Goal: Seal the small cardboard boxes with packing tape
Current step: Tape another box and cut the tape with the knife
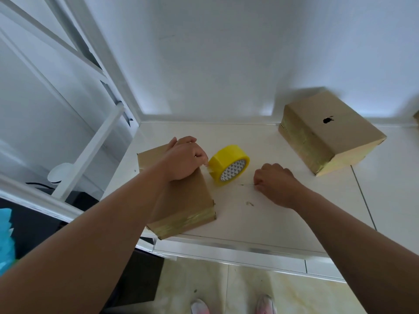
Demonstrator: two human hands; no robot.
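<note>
Cardboard box (188, 200), brown and rectangular, lies at the front left corner of the worktop (272, 223). Its near end is wrapped in glossy, wrinkled tape and slightly overhangs the front edge. The left forearm hides much of its top face.

The left hand (183, 159) rests on the box's far end. Its fingers are curled and pinch the tape end (208, 167).

The tape roll (224, 158) is yellow with a patterned core. It stands tilted on its rim just beside the box's right side.

The right hand (275, 184) rests knuckles-up on the worktop right of the roll, fingers curled under. Whether it holds anything is hidden.

A second box (328, 130), tape-banded and bearing a black mark, sits at the back right against the wall (226, 64).
</note>
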